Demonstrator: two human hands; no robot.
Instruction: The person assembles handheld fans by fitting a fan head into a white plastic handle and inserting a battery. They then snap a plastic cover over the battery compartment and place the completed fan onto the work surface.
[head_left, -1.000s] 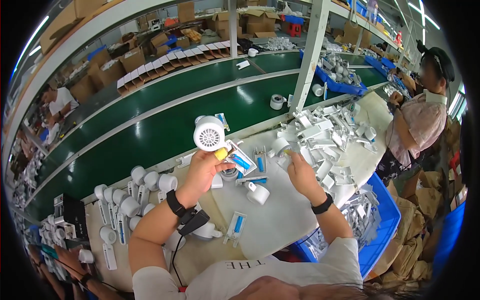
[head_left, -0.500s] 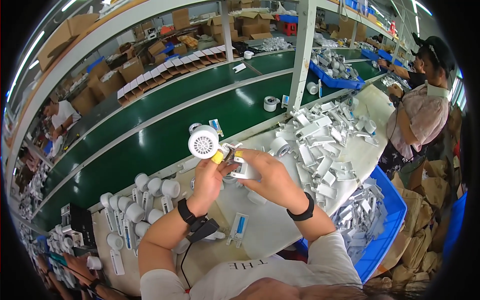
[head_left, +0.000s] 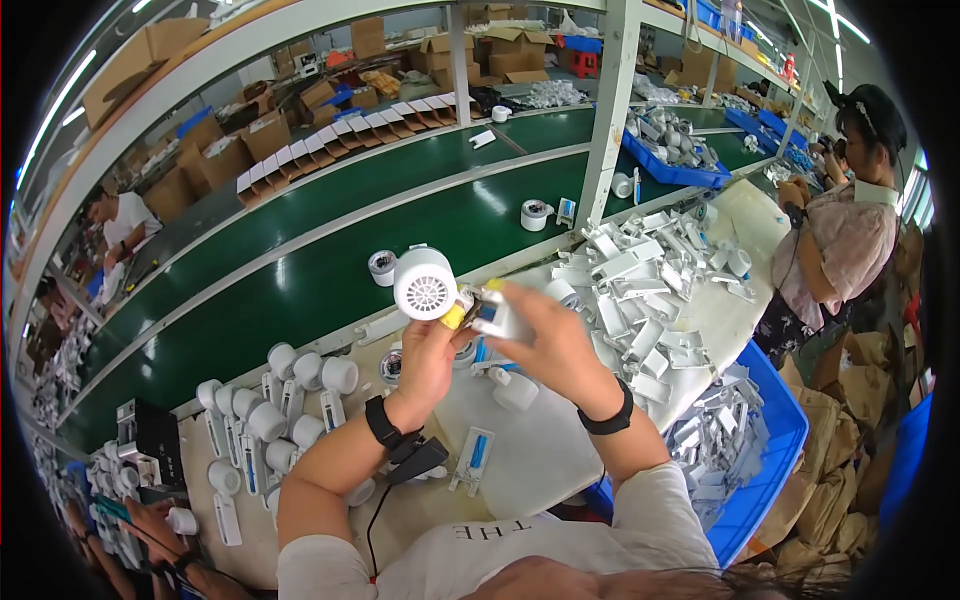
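Note:
My left hand point(head_left: 428, 360), with yellow wrap on a fingertip, is closed on a round white plastic housing point(head_left: 425, 284) whose slotted grille faces up toward me. Closed around a white plastic shell piece point(head_left: 503, 320) is my right hand point(head_left: 555, 345), blurred by motion. The two parts are close together at my fingertips; small dark bits between them are too blurred to tell. Beneath my hands, another white round-headed part point(head_left: 514, 390) lies on the worktable point(head_left: 550, 445). A flat white piece with a blue strip point(head_left: 472, 460) lies nearer to me.
Rows of assembled white units point(head_left: 265, 420) stand on the left. White shell pieces point(head_left: 640, 270) are heaped at right, above a blue bin point(head_left: 780, 440) of more. Beyond runs a green conveyor belt point(head_left: 330, 260) carrying round parts point(head_left: 535, 214). Co-workers are at left and right point(head_left: 850, 230).
Both hands have shifted slightly to the right with the parts they hold. The right hand's shell piece has turned, showing its hollow side. A round part on the belt is now uncovered.

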